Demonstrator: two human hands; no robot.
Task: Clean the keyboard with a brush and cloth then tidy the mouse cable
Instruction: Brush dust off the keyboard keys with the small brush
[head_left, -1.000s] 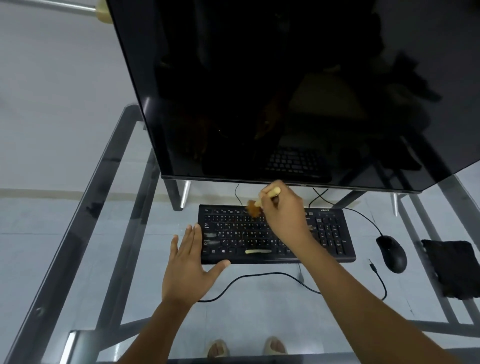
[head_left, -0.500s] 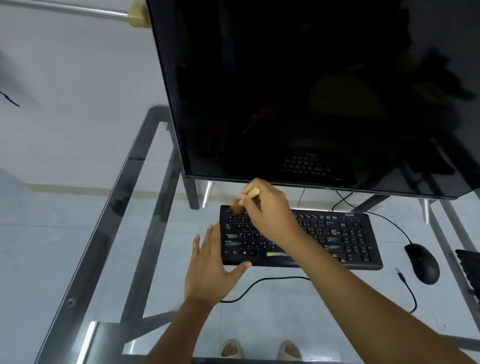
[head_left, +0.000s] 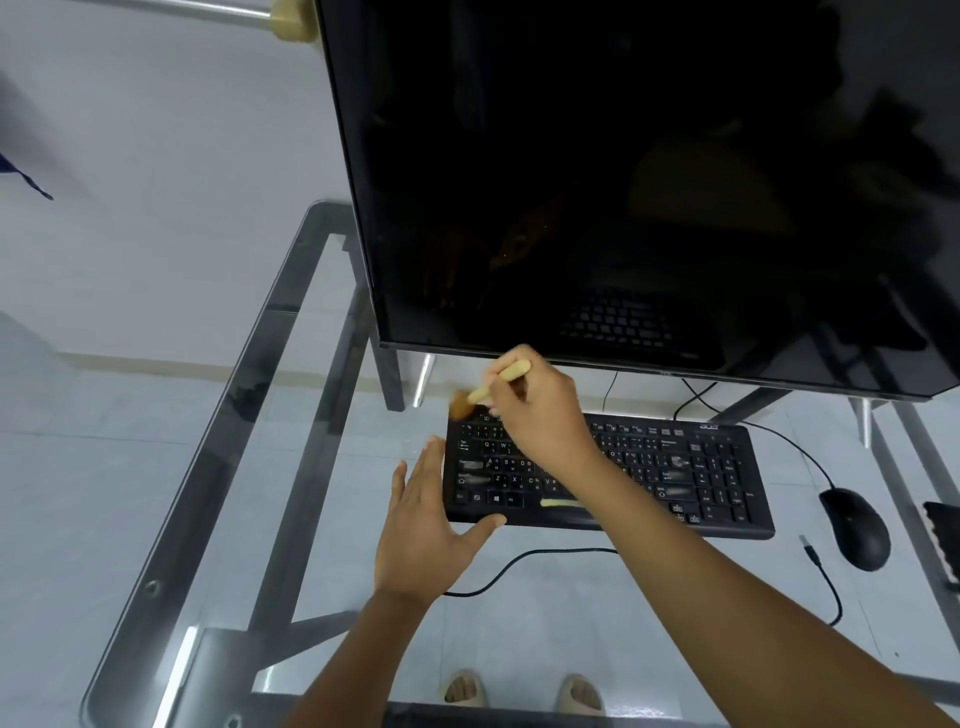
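Note:
A black keyboard (head_left: 675, 473) lies on the glass desk under the monitor. My right hand (head_left: 540, 410) grips a small brush (head_left: 496, 382) with a pale wooden handle; its brown bristles sit at the keyboard's far left corner. My left hand (head_left: 423, 525) lies flat with straight fingers against the keyboard's left end, thumb at its front edge. A black mouse (head_left: 854, 527) sits to the right, its cable (head_left: 519, 564) looping in front of the keyboard and ending in a loose plug. A black cloth (head_left: 943, 540) shows at the right edge.
A large dark monitor (head_left: 623, 182) overhangs the back of the glass desk (head_left: 218, 467). The desk's metal frame runs along the left and front. Feet in sandals show through the glass below.
My right hand has swept the brush leftward along the top key rows to the keyboard's far left corner. My left hand stays against the left end. The camera has turned left.

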